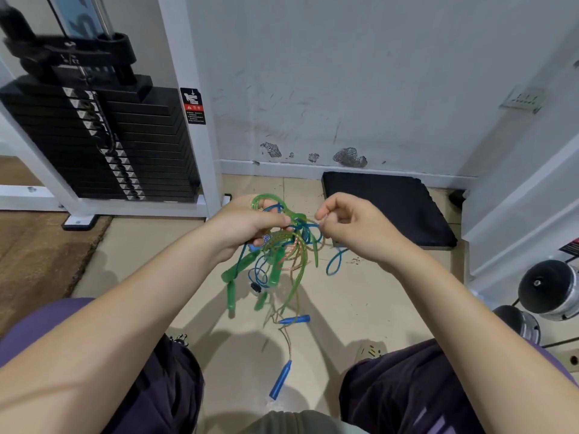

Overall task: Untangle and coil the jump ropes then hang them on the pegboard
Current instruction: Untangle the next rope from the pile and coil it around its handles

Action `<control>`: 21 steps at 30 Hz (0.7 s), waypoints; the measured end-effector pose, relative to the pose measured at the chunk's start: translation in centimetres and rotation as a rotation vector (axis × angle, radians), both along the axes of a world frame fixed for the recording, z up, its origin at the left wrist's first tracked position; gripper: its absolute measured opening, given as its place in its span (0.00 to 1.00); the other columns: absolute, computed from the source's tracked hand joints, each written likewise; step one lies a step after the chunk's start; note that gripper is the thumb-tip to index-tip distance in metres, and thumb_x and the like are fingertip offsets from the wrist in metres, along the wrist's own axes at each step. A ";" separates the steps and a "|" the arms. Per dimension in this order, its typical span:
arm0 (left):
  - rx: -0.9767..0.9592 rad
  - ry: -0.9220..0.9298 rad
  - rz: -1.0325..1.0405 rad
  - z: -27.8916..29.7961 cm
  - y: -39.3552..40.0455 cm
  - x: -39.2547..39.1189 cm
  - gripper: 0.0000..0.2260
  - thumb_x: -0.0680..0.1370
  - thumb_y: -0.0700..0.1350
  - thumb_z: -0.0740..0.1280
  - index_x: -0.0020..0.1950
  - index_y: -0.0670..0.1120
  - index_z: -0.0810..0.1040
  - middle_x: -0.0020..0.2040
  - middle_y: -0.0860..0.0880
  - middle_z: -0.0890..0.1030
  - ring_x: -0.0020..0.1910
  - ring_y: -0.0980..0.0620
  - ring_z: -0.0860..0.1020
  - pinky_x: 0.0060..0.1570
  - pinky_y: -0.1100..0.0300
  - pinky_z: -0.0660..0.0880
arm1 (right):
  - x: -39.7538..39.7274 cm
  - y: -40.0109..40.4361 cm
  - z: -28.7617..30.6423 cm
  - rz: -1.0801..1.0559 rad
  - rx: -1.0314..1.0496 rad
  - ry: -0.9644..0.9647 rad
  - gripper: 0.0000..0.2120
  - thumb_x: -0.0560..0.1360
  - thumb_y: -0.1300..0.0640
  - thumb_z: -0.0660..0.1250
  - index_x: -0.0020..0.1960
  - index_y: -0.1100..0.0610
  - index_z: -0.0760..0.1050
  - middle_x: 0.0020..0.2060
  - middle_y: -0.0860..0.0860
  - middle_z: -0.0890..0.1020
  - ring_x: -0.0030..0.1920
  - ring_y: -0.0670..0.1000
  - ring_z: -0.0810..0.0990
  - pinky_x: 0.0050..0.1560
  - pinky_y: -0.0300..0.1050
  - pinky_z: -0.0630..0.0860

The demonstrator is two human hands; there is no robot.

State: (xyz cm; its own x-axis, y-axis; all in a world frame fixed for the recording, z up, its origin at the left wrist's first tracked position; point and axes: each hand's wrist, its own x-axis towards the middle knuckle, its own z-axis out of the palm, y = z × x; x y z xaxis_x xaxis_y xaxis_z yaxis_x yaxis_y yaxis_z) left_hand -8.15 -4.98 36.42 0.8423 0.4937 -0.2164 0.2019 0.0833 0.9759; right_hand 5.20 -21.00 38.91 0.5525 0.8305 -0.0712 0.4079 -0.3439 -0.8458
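both hands (250, 222) (354, 227) grip tangled jump ropes (282, 245)

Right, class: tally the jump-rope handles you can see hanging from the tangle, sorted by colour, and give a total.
Green handles: 4, for example and
Blue handles: 2, at and
Total: 6 handles hanging from the tangle held between the left hand and the right hand. Some may be hidden.

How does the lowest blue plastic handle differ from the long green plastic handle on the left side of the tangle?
The lowest blue plastic handle hangs far below the tangle on a thin pinkish cord; the long green plastic handle hangs close under the left hand. The blue handle is opaque, the green translucent. Both dangle free and are slim.
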 end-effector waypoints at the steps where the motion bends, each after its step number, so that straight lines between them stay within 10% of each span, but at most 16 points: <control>1: 0.002 -0.006 0.006 -0.1 0.0 0.1 0.06 0.74 0.34 0.71 0.40 0.42 0.78 0.34 0.47 0.81 0.24 0.55 0.67 0.21 0.64 0.61 | -0.2 0.1 0.1 0.026 -0.018 -0.015 0.05 0.73 0.62 0.71 0.43 0.54 0.77 0.29 0.50 0.75 0.31 0.46 0.72 0.37 0.42 0.70; 5: 0.057 0.013 0.074 -0.2 0.3 0.3 0.09 0.72 0.33 0.73 0.40 0.45 0.76 0.33 0.48 0.75 0.27 0.54 0.69 0.22 0.64 0.62 | -0.3 0.5 0.1 0.009 -0.043 -0.124 0.09 0.71 0.56 0.77 0.40 0.53 0.76 0.21 0.44 0.68 0.23 0.43 0.63 0.27 0.36 0.62; 13: 0.195 0.222 0.103 -0.5 0.7 0.1 0.21 0.68 0.51 0.80 0.53 0.43 0.77 0.40 0.50 0.80 0.27 0.58 0.74 0.24 0.63 0.70 | 0.4 -0.1 -0.6 -0.024 -0.030 -0.206 0.04 0.74 0.60 0.73 0.42 0.56 0.79 0.33 0.51 0.77 0.32 0.48 0.70 0.38 0.42 0.68; 21: 0.286 0.029 -0.200 -0.4 -0.6 0.0 0.24 0.65 0.58 0.79 0.60 0.58 0.79 0.60 0.57 0.80 0.62 0.61 0.76 0.62 0.62 0.72 | -0.1 0.1 -0.3 -0.010 0.088 -0.014 0.06 0.76 0.64 0.70 0.42 0.56 0.76 0.36 0.52 0.78 0.35 0.47 0.76 0.36 0.47 0.76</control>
State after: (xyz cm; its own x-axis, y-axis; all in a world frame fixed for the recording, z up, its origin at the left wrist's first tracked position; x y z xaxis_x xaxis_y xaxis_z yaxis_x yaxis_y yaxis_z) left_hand -8.17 -5.61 36.00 0.9241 0.3633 -0.1188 0.2150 -0.2370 0.9474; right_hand 5.06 -20.85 38.64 0.5611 0.8277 0.0097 0.4169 -0.2725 -0.8672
